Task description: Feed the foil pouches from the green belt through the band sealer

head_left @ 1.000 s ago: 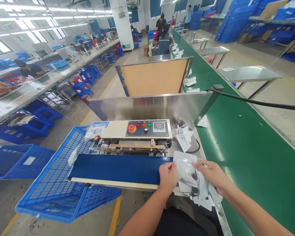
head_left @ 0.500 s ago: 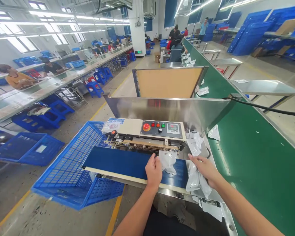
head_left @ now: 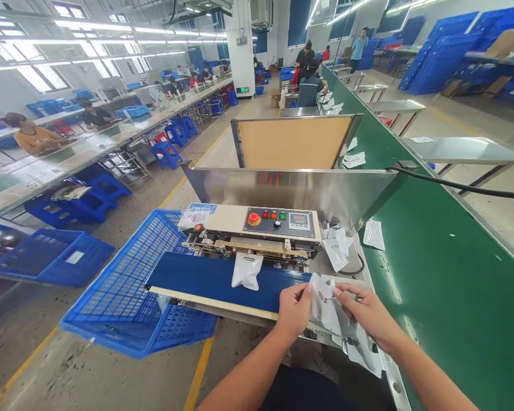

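Between my two hands a white plastic pouch (head_left: 324, 305) is held at the right end of the blue conveyor belt (head_left: 197, 281). My left hand (head_left: 295, 308) pinches its left edge, and my right hand (head_left: 364, 311) grips its upper right corner with closed fingers. Below my right hand hang more pouches (head_left: 362, 345), partly hidden by it. Another filled pouch (head_left: 247, 270) rides on the belt, its top edge in the band sealer (head_left: 223, 220). Several loose pouches (head_left: 337, 248) lie at the sealer's right end.
A blue plastic crate (head_left: 107, 337) stands at the belt's left end. To the right runs a green conveyor (head_left: 445, 274) with a pouch (head_left: 373, 234) near its edge. A steel panel (head_left: 291, 188) rises behind the sealer, and a black cable (head_left: 466, 185) crosses the green conveyor.
The sealed-in pouch has travelled left along the belt, away from my left hand. My left hand has moved right and now pinches another pouch together with my right hand.
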`<act>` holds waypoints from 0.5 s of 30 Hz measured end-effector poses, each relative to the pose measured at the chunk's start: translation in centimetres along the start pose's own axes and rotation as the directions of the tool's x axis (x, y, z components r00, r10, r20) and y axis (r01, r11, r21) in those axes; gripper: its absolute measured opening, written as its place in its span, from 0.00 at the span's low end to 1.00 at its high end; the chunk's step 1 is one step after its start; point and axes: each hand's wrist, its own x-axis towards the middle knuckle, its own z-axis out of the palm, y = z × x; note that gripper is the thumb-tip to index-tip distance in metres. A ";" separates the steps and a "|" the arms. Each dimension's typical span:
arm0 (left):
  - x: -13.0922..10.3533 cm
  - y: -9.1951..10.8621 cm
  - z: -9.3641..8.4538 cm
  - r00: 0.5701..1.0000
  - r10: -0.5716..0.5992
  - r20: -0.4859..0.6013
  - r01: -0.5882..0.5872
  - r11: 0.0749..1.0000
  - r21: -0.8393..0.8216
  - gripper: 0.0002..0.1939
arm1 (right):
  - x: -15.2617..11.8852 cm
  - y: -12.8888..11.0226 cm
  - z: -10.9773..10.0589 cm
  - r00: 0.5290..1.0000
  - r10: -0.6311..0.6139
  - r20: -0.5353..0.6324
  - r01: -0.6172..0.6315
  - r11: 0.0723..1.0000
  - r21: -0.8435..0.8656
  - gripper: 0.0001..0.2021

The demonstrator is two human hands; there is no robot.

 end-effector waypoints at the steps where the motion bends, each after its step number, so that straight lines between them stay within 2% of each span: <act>1: 0.1 -0.3 0.5 1.000 -0.002 -0.018 0.002 1.000 0.002 0.31 | -0.1 0.4 0.3 1.000 -0.013 -0.009 0.012 1.000 -0.003 0.37; 5: 0.5 -1.4 2.4 0.994 -0.028 -0.103 0.030 0.999 0.018 0.28 | 0.0 1.3 1.3 0.993 -0.056 -0.101 0.054 0.998 -0.023 0.35; 8: 1.5 -2.1 2.9 0.990 -0.057 -0.128 0.066 0.995 0.071 0.28 | 0.3 1.7 0.4 0.972 -0.067 -0.227 0.057 0.997 -0.049 0.31; 11: 3.2 -2.7 2.9 0.980 -0.124 -0.155 0.144 0.982 0.124 0.29 | 1.3 1.7 -0.9 0.933 0.060 -0.354 -0.051 0.998 0.034 0.27; 15: 5.4 -3.2 2.8 0.966 -0.179 -0.187 0.205 0.970 0.131 0.31 | 3.3 0.0 -0.8 0.937 0.181 -0.300 -0.130 0.974 0.183 0.20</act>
